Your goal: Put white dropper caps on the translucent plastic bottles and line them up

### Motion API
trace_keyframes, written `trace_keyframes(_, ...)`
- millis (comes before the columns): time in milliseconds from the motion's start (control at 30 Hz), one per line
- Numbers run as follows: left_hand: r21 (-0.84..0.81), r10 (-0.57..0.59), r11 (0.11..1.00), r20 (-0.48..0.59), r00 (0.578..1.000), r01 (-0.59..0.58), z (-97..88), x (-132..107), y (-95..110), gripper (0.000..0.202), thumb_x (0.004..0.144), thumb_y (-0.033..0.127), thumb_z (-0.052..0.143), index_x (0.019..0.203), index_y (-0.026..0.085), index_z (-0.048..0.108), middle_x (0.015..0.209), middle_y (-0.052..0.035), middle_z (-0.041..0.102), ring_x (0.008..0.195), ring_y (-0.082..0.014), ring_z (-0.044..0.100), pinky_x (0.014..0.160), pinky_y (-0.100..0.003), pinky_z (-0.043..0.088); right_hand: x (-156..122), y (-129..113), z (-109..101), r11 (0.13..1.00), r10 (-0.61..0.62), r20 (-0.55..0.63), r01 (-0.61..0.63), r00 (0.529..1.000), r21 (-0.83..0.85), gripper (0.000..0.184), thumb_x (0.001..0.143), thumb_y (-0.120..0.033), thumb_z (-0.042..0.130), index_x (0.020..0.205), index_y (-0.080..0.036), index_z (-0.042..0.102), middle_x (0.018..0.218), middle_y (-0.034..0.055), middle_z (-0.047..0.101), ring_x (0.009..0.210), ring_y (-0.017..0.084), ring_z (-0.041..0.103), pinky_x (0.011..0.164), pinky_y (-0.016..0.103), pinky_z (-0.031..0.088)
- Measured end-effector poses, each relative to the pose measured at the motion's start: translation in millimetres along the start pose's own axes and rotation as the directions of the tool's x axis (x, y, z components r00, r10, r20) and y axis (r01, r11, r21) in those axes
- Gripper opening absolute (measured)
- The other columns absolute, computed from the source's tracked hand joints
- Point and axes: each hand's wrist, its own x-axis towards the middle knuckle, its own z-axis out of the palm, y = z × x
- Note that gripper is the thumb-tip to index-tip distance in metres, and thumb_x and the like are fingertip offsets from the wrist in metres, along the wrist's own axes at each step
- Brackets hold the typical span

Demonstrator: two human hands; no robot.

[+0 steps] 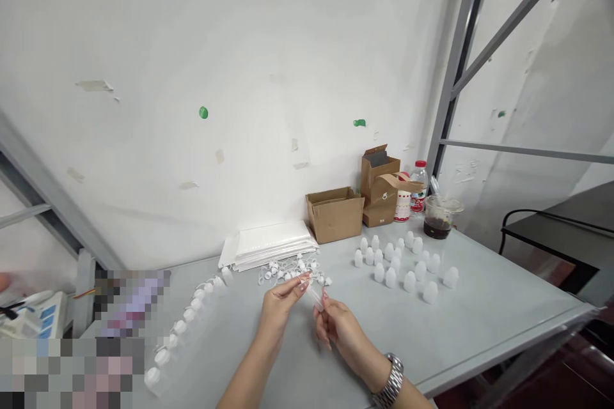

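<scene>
A small translucent white plastic bottle [314, 300] is tilted between my hands above the table. My right hand [341, 327] grips its lower end with thumb and fingers. At its top end my left hand [283, 300] pinches a small white cap, partly hidden by the fingertips. Just behind my hands lies a loose pile of white caps with thin loops [274, 268]. To the right stand several uncapped translucent bottles [409, 281]. Along the left runs a slanting row of capped bottles [180, 327].
On the grey table [230, 345], a stack of white flat sheets [268, 246] lies near the wall. Behind stand an open cardboard box [336, 217], a brown paper bag [377, 195], a red-capped bottle [419, 188] and a plastic bowl of dark liquid [437, 222]. Metal frame posts rise on both sides.
</scene>
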Motion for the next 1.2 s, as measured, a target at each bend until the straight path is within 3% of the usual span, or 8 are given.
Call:
trace_keyframes(67, 0.008, -0.003, 1.0, -0.009, 1.0, 0.003, -0.9, 0, 1, 0.027, 0.06, 0.034, 0.07, 0.082, 0.019, 0.072, 0.103, -0.0068, 0.067, 0.109, -0.0259, 0.053, 0.097, -0.037, 0.036, 0, -2, 1, 1.0, 0.004, -0.004, -0.004, 1.0, 0.006, 0.052, 0.066, -0.067, 0.05, 0.066, -0.015, 0.052, 0.039, -0.004, 0.05, 0.031, 0.007, 0.039, 0.036, 0.021, 0.028)
trace_keyframes(167, 0.017, -0.002, 1.0, -0.039, 0.999, 0.002, -1.4, 0, 2, 0.028, 0.059, 0.035, 0.07, 0.082, 0.018, 0.072, 0.099, -0.0075, 0.069, 0.106, -0.0265, 0.055, 0.096, -0.038, 0.037, 0, -5, 2, 0.995, -0.086, -0.052, 0.083, 0.995, -0.06, 0.046, 0.064, -0.06, 0.06, 0.073, -0.015, 0.054, 0.052, -0.0022, 0.057, 0.039, 0.008, 0.046, 0.043, 0.022, 0.035)
trace_keyframes(267, 0.035, 0.016, 0.999, -0.034, 0.999, -0.015, -0.6, 0, 3, 0.029, 0.058, 0.035, 0.071, 0.081, 0.018, 0.072, 0.097, -0.008, 0.07, 0.103, -0.027, 0.057, 0.094, -0.039, 0.039, 1, -5, 1, 0.981, -0.156, -0.069, 0.146, 0.985, -0.128, 0.042, 0.061, -0.056, 0.066, 0.071, -0.017, 0.053, 0.053, -0.0037, 0.056, 0.041, 0.009, 0.047, 0.045, 0.023, 0.037)
trace_keyframes(500, 0.068, -0.002, 0.998, 0.013, 1.0, 0.001, 0.4, -4, 5, 0.026, 0.06, 0.036, 0.069, 0.08, 0.019, 0.072, 0.096, -0.0069, 0.07, 0.104, -0.0269, 0.056, 0.095, -0.038, 0.038, 0, 1, 0, 0.998, -0.043, -0.012, 0.042, 0.999, -0.038, 0.051, 0.062, -0.067, 0.055, 0.062, -0.016, 0.05, 0.037, -0.0072, 0.044, 0.03, 0.006, 0.035, 0.038, 0.021, 0.024)
trace_keyframes(633, 0.034, -0.025, 0.999, 0.017, 1.0, 0.024, 0.5, -4, 3, 0.027, 0.061, 0.036, 0.069, 0.08, 0.019, 0.072, 0.096, -0.0075, 0.07, 0.106, -0.0272, 0.055, 0.097, -0.038, 0.036, -4, -4, 2, 0.998, 0.016, 0.046, -0.019, 0.999, 0.066, 0.053, 0.066, -0.068, 0.049, 0.059, -0.016, 0.049, 0.035, -0.0061, 0.043, 0.03, 0.006, 0.033, 0.038, 0.021, 0.025)
trace_keyframes(767, -0.014, -0.031, 0.999, 0.047, 0.998, 0.032, 1.3, -2, 1, 0.038, 0.063, 0.044, 0.066, 0.088, 0.017, 0.07, 0.099, -0.0099, 0.069, 0.103, -0.0272, 0.057, 0.097, -0.041, 0.036, -5, -8, 2, 0.997, -0.026, 0.011, 0.025, 1.0, 0.072, 0.053, 0.066, -0.068, 0.049, 0.059, -0.016, 0.05, 0.037, -0.0052, 0.043, 0.033, 0.007, 0.034, 0.037, 0.021, 0.024)
trace_keyframes(933, 0.016, -0.057, 0.998, 0.164, 0.985, 0.055, -1.3, -4, 9, 0.049, 0.058, 0.054, 0.065, 0.087, 0.014, 0.071, 0.094, -0.013, 0.07, 0.096, -0.0296, 0.061, 0.094, -0.044, 0.038, -3, -4, 1, 0.975, -0.195, -0.133, 0.178, 0.972, -0.131, 0.051, 0.068, -0.069, 0.045, 0.062, -0.019, 0.048, 0.043, -0.0057, 0.042, 0.037, 0.009, 0.036, 0.039, 0.022, 0.03)
trace_keyframes(1200, 0.151, -0.086, 0.986, 0.06, 0.995, 0.076, -6.0, -5, 17, 0.027, 0.053, 0.037, 0.073, 0.071, 0.017, 0.072, 0.078, -0.0081, 0.073, 0.086, -0.0279, 0.065, 0.088, -0.039, 0.045, -5, 2, -5, 0.873, -0.343, -0.279, 0.195, 0.897, -0.446, 0.043, 0.079, -0.061, 0.037, 0.066, -0.021, 0.047, 0.051, -0.0044, 0.042, 0.048, 0.013, 0.04, 0.049, 0.025, 0.033)
